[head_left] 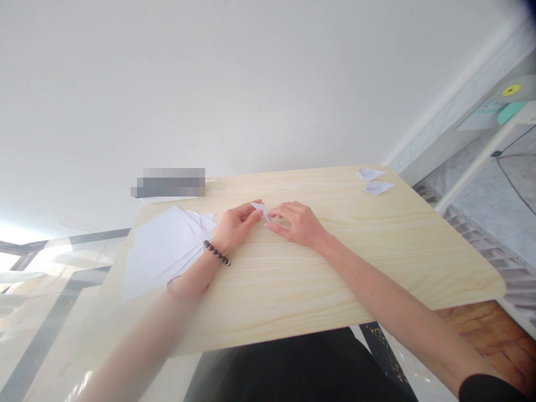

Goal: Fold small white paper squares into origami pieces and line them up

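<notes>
A small piece of folded white paper (260,207) is held just above the middle of the table. My left hand (237,226), with a dark beaded bracelet (216,253) at its wrist, pinches it between thumb and fingers. On the other side, my right hand (299,223) is curved, its thumb and fingertips closed at the paper's right edge. How firmly those tips grip it is hard to make out. Beside my left forearm lies a fanned stack of white paper sheets (157,245), partly covered by that arm.
Two folded white paper pieces, one behind (370,174) and one in front (378,187), lie at the table's far right corner. A blurred-out object (171,183) stands at the back left. The light wooden table (335,296) meets a white wall (251,84).
</notes>
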Motion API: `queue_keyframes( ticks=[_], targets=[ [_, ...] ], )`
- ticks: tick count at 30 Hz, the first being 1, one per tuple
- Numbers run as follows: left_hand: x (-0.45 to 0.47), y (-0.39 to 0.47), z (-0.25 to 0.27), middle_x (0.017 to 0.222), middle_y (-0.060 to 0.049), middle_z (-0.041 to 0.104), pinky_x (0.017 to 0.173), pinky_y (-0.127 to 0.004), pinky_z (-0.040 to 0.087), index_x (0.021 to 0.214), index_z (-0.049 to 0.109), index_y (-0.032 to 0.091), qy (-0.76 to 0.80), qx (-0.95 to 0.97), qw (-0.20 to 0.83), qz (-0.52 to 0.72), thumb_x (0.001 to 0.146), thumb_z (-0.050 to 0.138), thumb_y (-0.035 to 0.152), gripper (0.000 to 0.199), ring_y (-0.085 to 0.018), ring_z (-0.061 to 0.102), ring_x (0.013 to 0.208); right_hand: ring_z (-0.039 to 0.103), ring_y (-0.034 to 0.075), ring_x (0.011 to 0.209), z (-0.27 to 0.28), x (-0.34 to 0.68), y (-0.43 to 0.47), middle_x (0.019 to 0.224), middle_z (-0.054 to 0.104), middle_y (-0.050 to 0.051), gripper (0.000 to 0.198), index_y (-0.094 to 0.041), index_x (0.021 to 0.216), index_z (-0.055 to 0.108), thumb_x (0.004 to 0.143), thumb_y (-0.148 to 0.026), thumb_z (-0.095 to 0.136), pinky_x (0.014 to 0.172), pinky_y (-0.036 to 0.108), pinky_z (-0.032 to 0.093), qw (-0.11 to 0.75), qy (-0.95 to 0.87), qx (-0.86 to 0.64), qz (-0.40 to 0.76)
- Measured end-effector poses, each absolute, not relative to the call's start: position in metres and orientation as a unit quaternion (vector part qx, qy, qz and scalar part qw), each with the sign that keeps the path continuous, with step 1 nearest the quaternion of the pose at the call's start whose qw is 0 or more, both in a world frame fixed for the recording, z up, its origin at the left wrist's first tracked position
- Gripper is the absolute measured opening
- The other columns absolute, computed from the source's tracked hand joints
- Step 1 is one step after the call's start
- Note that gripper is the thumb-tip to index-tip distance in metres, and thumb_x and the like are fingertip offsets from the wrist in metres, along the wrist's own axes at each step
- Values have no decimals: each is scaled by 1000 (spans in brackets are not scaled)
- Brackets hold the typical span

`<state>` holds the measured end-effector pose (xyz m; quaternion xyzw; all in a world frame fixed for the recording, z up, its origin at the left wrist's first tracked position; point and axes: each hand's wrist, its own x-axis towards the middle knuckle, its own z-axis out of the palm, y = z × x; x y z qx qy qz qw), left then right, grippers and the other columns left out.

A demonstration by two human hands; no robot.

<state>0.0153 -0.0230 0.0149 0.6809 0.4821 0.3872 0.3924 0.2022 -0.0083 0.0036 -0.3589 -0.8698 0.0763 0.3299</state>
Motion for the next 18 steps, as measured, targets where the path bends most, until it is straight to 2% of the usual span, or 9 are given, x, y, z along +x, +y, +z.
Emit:
queue_keyframes(
  ticks=[3,7,9,12,18],
  targets=[
    [16,-23,12,113,-4,59,88,-28,40,91,64,17,464,697,402,371,80,48,42,32,-21,50,110,59,13,75,3,201,-9,85,64,3,21,-19,90,59,81,-36,50,71,26,44,354,-848,-369,139],
    [16,-22,9,97,-5,65,83,-29,44,109,56,17,462,677,438,369,78,52,43,41,-19,58,95,61,11,73,-1,202,-8,89,64,1,19,-20,92,59,77,-32,55,68,23,47,374,-817,-373,232],
    [17,-22,8,97,-6,66,83,-30,45,114,52,16,448,655,474,382,78,53,42,45,-18,60,92,62,11,72,-2,202,-7,84,65,0,19,-21,91,60,75,-32,58,69,24,48,377,-800,-380,269],
    [17,-23,11,102,-7,65,84,-29,45,107,57,14,442,640,494,388,76,55,42,41,-18,60,92,63,12,72,-1,202,-7,79,66,0,21,-20,88,61,72,-34,61,69,24,49,388,-772,-390,320],
    [15,-23,15,106,-6,64,85,-29,46,102,62,15,475,653,450,381,75,56,42,38,-19,60,93,63,13,73,1,204,-4,80,67,2,24,-18,84,63,68,-36,64,71,26,50,399,-737,-397,375]
  ],
)
